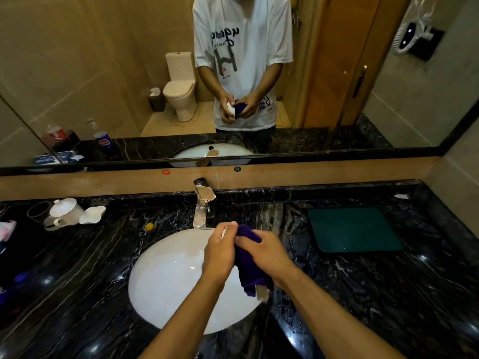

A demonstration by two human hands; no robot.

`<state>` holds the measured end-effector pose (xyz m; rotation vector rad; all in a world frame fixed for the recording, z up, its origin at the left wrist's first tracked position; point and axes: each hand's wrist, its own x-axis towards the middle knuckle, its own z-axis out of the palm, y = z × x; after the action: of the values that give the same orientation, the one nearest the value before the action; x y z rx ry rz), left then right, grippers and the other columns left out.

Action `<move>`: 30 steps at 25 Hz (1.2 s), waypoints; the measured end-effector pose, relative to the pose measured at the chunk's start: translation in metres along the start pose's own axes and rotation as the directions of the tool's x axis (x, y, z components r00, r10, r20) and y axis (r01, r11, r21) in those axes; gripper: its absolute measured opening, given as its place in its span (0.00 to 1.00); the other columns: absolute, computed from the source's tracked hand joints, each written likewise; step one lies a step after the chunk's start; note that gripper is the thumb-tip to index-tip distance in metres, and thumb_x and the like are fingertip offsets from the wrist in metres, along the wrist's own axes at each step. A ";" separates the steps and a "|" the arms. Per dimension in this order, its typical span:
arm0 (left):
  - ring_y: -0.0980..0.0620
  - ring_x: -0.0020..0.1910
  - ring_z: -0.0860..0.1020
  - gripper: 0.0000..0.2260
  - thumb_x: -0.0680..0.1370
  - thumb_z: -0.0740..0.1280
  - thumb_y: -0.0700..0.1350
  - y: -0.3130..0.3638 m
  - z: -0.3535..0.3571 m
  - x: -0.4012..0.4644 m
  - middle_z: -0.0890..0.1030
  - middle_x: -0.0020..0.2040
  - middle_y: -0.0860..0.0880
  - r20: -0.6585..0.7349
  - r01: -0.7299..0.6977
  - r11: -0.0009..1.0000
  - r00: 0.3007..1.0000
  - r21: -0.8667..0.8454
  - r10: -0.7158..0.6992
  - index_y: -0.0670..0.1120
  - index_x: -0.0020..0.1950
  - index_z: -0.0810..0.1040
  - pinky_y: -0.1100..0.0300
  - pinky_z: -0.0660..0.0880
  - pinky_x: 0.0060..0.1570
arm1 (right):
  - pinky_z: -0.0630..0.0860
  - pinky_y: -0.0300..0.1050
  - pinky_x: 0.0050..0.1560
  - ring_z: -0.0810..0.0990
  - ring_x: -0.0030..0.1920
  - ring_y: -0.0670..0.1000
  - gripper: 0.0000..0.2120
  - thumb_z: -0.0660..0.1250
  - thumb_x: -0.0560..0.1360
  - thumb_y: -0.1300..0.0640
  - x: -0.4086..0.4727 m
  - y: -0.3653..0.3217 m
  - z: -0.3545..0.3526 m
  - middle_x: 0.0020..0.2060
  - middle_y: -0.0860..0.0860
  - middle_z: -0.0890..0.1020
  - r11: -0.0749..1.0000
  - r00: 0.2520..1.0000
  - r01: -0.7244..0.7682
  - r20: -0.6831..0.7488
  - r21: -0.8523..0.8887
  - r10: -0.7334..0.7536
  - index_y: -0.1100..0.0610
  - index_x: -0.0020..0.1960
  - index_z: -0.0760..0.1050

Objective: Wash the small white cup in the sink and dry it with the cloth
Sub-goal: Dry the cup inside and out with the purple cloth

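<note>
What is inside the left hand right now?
The left hand grips the small white cup; only a sliver of its rim shows past the fingers. The right hand presses the purple cloth against it. The cup's body and interior are covered.

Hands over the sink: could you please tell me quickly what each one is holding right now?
Left hand: closed, fingers gripping the small white cup.
Right hand: closed, gripping the purple cloth.

A bathroom: oval white sink (166,275) in black marble counter (363,286), wide mirror (103,73) reflecting a toilet (180,92).
</note>
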<state>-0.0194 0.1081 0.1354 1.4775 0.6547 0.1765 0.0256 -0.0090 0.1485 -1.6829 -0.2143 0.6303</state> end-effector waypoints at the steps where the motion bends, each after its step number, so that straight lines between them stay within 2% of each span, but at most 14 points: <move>1: 0.49 0.47 0.84 0.14 0.78 0.61 0.60 0.004 -0.004 0.002 0.87 0.48 0.48 0.003 0.006 1.000 1.000 0.001 -0.006 0.55 0.51 0.82 0.53 0.81 0.41 | 0.82 0.47 0.40 0.86 0.39 0.53 0.10 0.73 0.71 0.46 -0.003 0.001 0.000 0.40 0.54 0.88 0.996 0.998 -0.012 0.058 0.085 0.007 0.51 0.46 0.84; 4: 0.48 0.40 0.84 0.15 0.80 0.62 0.56 0.012 -0.015 0.009 0.87 0.43 0.44 0.049 0.146 0.982 0.989 -0.123 -0.140 0.47 0.50 0.83 0.57 0.78 0.31 | 0.82 0.44 0.38 0.87 0.39 0.53 0.06 0.73 0.72 0.50 -0.009 0.001 0.000 0.42 0.54 0.88 0.991 0.977 -0.002 0.209 0.131 -0.026 0.47 0.49 0.85; 7: 0.47 0.35 0.85 0.14 0.79 0.65 0.54 0.011 -0.022 0.014 0.86 0.38 0.43 0.128 0.286 0.947 0.955 -0.147 -0.268 0.46 0.47 0.84 0.56 0.79 0.30 | 0.83 0.48 0.39 0.87 0.38 0.53 0.07 0.75 0.70 0.51 -0.001 -0.010 -0.013 0.41 0.54 0.88 0.964 0.937 0.117 0.349 -0.239 -0.027 0.49 0.47 0.84; 9: 0.45 0.37 0.84 0.14 0.79 0.65 0.54 0.006 -0.019 0.013 0.85 0.37 0.43 0.140 0.380 0.913 0.922 -0.151 -0.361 0.45 0.46 0.83 0.54 0.79 0.36 | 0.84 0.53 0.43 0.85 0.39 0.52 0.10 0.73 0.69 0.48 0.004 -0.015 -0.013 0.41 0.51 0.86 0.753 0.938 0.285 0.334 -0.593 -0.091 0.49 0.48 0.82; 11: 0.45 0.37 0.83 0.15 0.79 0.63 0.52 0.002 -0.012 0.008 0.82 0.35 0.43 0.206 0.477 0.845 0.876 -0.242 -0.436 0.45 0.40 0.81 0.54 0.80 0.39 | 0.82 0.53 0.45 0.82 0.42 0.51 0.12 0.70 0.70 0.47 0.004 -0.010 -0.004 0.43 0.50 0.83 0.573 0.949 0.298 0.171 -0.764 -0.265 0.49 0.51 0.80; 13: 0.43 0.40 0.84 0.16 0.79 0.62 0.52 -0.005 -0.010 0.009 0.83 0.38 0.42 0.221 0.478 0.830 0.876 -0.287 -0.428 0.45 0.40 0.83 0.50 0.81 0.44 | 0.80 0.48 0.46 0.80 0.44 0.49 0.14 0.69 0.72 0.46 -0.001 0.000 0.009 0.46 0.48 0.81 0.669 0.930 0.258 -0.008 -0.696 -0.367 0.50 0.55 0.80; 15: 0.43 0.43 0.84 0.18 0.80 0.61 0.55 -0.006 -0.016 0.011 0.85 0.40 0.42 0.220 0.454 0.857 0.886 -0.244 -0.407 0.46 0.43 0.85 0.48 0.81 0.47 | 0.80 0.43 0.44 0.81 0.44 0.46 0.13 0.71 0.71 0.46 -0.006 0.007 0.020 0.45 0.45 0.82 0.860 0.949 0.194 -0.131 -0.472 -0.286 0.47 0.54 0.80; 17: 0.43 0.45 0.84 0.20 0.79 0.61 0.58 -0.008 -0.023 0.016 0.86 0.42 0.43 0.199 0.450 0.876 0.887 -0.171 -0.417 0.46 0.45 0.86 0.47 0.81 0.47 | 0.80 0.40 0.42 0.84 0.42 0.44 0.09 0.73 0.70 0.48 -0.006 0.011 0.026 0.41 0.45 0.85 0.970 0.985 0.134 -0.082 -0.201 -0.153 0.43 0.50 0.81; 19: 0.44 0.42 0.85 0.20 0.79 0.63 0.59 -0.010 -0.029 0.022 0.87 0.42 0.43 0.210 0.483 0.865 0.867 -0.135 -0.451 0.45 0.45 0.86 0.50 0.82 0.43 | 0.81 0.41 0.40 0.85 0.40 0.47 0.08 0.74 0.69 0.50 -0.006 0.011 0.022 0.41 0.48 0.87 0.989 0.991 0.118 0.080 -0.089 -0.111 0.46 0.48 0.82; 21: 0.45 0.38 0.86 0.20 0.78 0.65 0.59 -0.011 -0.032 0.027 0.87 0.41 0.42 0.244 0.512 0.849 0.846 -0.131 -0.473 0.44 0.47 0.86 0.52 0.82 0.36 | 0.82 0.45 0.38 0.86 0.37 0.50 0.09 0.74 0.68 0.50 -0.004 0.011 0.009 0.40 0.53 0.87 0.990 0.980 0.079 0.190 -0.117 -0.055 0.50 0.47 0.83; 23: 0.44 0.40 0.85 0.21 0.77 0.66 0.59 -0.014 -0.027 0.032 0.86 0.45 0.41 0.270 0.530 0.833 0.835 -0.157 -0.480 0.43 0.55 0.83 0.50 0.83 0.38 | 0.82 0.50 0.42 0.85 0.39 0.49 0.11 0.75 0.67 0.49 -0.003 0.017 -0.006 0.41 0.53 0.86 0.953 0.984 0.090 0.172 -0.288 -0.042 0.51 0.48 0.82; 25: 0.41 0.49 0.83 0.23 0.78 0.67 0.58 -0.018 -0.014 0.036 0.84 0.52 0.39 0.305 0.566 0.795 0.814 -0.218 -0.495 0.42 0.64 0.80 0.44 0.82 0.53 | 0.82 0.48 0.46 0.84 0.43 0.46 0.13 0.74 0.68 0.48 -0.002 0.027 -0.021 0.44 0.47 0.85 0.882 0.996 0.095 0.042 -0.461 -0.085 0.49 0.52 0.81; 27: 0.39 0.55 0.81 0.23 0.78 0.68 0.54 -0.023 0.004 0.039 0.83 0.57 0.37 0.357 0.595 0.769 0.788 -0.231 -0.502 0.42 0.68 0.78 0.38 0.76 0.64 | 0.80 0.45 0.46 0.82 0.46 0.45 0.13 0.74 0.70 0.47 -0.001 0.037 -0.038 0.46 0.45 0.84 0.898 0.984 0.041 -0.138 -0.438 -0.112 0.47 0.54 0.79; 30: 0.37 0.53 0.83 0.19 0.78 0.66 0.43 -0.028 0.037 0.045 0.83 0.58 0.35 0.413 0.616 0.751 0.764 -0.237 -0.496 0.40 0.69 0.76 0.36 0.79 0.59 | 0.77 0.38 0.42 0.81 0.45 0.41 0.11 0.74 0.71 0.46 -0.002 0.054 -0.069 0.46 0.42 0.83 0.969 0.934 -0.046 -0.356 -0.242 -0.044 0.42 0.51 0.75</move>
<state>0.0285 0.0951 0.0933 0.8659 0.7253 -0.4038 0.0485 -0.0809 0.1031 -2.0061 -0.0281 0.2932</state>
